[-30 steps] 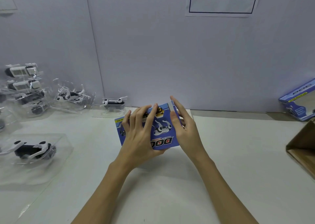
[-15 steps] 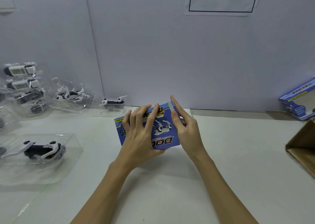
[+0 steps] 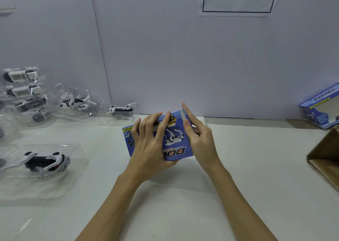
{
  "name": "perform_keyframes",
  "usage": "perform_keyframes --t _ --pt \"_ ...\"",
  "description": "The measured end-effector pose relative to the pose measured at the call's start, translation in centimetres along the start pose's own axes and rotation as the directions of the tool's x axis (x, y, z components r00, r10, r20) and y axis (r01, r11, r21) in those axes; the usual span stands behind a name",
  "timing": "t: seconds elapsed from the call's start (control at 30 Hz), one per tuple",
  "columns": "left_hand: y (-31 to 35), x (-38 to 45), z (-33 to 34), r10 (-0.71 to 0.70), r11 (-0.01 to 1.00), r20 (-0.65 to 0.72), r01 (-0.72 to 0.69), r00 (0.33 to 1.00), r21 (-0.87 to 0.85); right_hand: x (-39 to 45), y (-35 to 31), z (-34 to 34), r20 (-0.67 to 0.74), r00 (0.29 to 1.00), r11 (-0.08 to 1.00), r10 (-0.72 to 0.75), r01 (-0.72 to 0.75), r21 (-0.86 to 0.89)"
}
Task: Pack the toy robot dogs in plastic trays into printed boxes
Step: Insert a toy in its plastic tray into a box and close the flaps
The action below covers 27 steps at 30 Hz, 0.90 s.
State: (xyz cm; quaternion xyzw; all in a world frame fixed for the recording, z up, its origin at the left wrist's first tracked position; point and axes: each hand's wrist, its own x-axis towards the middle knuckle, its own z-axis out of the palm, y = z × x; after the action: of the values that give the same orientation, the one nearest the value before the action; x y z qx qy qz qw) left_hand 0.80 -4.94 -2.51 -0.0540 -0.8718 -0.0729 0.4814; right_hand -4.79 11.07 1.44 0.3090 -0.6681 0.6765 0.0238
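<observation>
Since a second ago the hands have barely shifted; only the near-left tray (image 3: pixel 39 164) sits differently in view. Judged: box closure under way, dog presumably inside. Left hand (image 3: pixel 149 149) grips the blue box (image 3: pixel 176 139) at tabletop (image 3: pixel 256 176) centre, fingers spread over its face. Right hand (image 3: pixel 199 139) pinches its right-end flap. Box shows a printed dog and "DOG" upside down.
</observation>
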Motion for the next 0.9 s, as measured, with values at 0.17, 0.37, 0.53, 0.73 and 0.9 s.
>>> perform_keyframes --t 0.17,0.37,0.53,0.73,0.9 --pt "-0.05 -0.06 0.11 0.003 1.0 -0.002 -0.003 1.0 0.002 0.04 0.12 -0.06 0.011 1.0 1.0 0.001 -0.001 0.0" --pt "0.06 -0.13 0.2 0.003 1.0 -0.004 -0.003 1.0 0.024 -0.06 0.19 -0.11 0.021 1.0 1.0 0.001 -0.001 0.023" --pt "0.3 -0.12 0.19 0.002 0.999 -0.024 -0.002 1.0 0.034 -0.14 0.49 -0.09 0.048 0.999 1.0 -0.011 0.011 0.009" --pt "0.16 -0.07 -0.05 -0.008 0.998 -0.049 0.011 0.999 0.054 -0.34 0.52 0.61 0.15 0.988 0.997 -0.023 0.033 -0.063" --pt "-0.13 0.27 -0.55 -0.004 0.999 -0.078 0.007 0.997 0.035 -0.59 -0.01 0.73 0.096 0.995 0.994 -0.033 0.022 0.111"
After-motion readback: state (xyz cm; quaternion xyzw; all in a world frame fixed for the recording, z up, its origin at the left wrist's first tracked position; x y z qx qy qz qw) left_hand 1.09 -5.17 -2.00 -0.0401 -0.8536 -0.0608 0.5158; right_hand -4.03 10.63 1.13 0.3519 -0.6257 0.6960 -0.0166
